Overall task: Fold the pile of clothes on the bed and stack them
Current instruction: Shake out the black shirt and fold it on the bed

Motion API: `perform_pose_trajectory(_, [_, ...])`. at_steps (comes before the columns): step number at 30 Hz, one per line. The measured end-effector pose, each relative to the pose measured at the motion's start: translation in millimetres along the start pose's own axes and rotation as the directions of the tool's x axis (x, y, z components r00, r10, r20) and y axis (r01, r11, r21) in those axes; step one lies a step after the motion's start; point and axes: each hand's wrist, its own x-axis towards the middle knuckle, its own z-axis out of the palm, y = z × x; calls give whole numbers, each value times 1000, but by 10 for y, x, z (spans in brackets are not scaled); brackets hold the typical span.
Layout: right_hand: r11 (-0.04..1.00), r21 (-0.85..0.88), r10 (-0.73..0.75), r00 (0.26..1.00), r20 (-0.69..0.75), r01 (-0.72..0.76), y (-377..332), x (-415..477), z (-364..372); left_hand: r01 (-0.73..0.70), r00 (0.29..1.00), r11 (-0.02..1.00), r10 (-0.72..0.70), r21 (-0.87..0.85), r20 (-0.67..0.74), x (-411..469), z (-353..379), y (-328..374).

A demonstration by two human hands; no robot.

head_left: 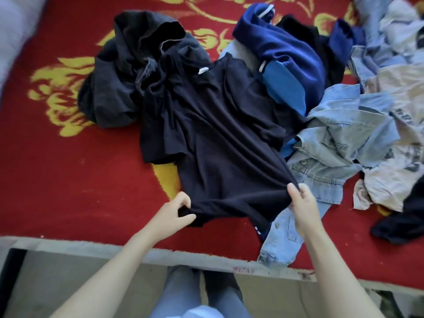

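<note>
Each hand, left hand (177,208) and right hand (302,203), pinches a hem corner of the black T-shirt (220,134), stretching it flat on the bed (68,180) for folding.

1. Cream garment (390,175), lying to the right of the black T-shirt (218,134): large dark block lettering printed on crumpled cloth. One character resembling a "U" shows on the fold farthest from the T-shirt. The neighbouring characters are folded under, so no whole word can be read.
2. Same cream garment, on its upper fold to the right of the black T-shirt's chest: a second row of smaller dark letters, broken by creases. Unreadable.
3. White neck label (203,70), inside the black T-shirt's collar: any print is too small to tell.
4. Navy fabric (260,232), just below the black T-shirt's hem: small white marks, partly covered. Illegible.
</note>
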Motion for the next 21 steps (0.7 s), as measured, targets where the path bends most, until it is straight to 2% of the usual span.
perform_pose_trajectory(2, [971,-232,-55,998,-11,50,-21,-2,-191,36,999,999,-36,0,-33,-182,-32,-60])
perform_pose_trajectory(4, [860,-509,-86,995,-57,45,27,6,-326,97,993,970,-80,221,-89,-290,54,-185])
perform_pose_trajectory(6, [755,-650,-25,987,-158,-85,165,3,-412,196,972,880,-117,432,-204,-360,237,-291])
perform_pose_trajectory(7, [709,-689,26,982,-189,-151,245,-18,-438,248,956,866,-148,434,-251,-388,348,-348])
perform_pose_trajectory(9, [630,-754,103,982,-157,-186,486,-46,-465,297,936,883,-194,363,-293,-427,588,-421])
perform_pose_trajectory(12, [566,-803,163,980,-112,-186,862,-210,-415,236,962,926,-180,294,-204,-445,918,-528])
perform_pose_trajectory(15, [562,-772,292,945,-149,-296,1287,-433,-390,197,980,927,-184,318,-71,-455,1127,-692])
perform_pose_trajectory(16, [594,-724,327,928,-180,-350,1414,-477,-397,202,979,941,-186,272,-83,-425,1153,-752])
perform_pose_trajectory(18, [674,-595,360,898,-255,-439,1566,-503,-406,256,943,964,-233,72,-238,-357,1110,-801])
perform_pose_trajectory(20, [738,-515,309,897,-317,-436,1645,-455,-426,342,862,931,-366,-130,-350,-223,983,-890])
perform_pose_trajectory(21, [750,-516,267,903,-337,-414,1666,-425,-434,381,833,906,-422,-181,-359,-155,916,-948])
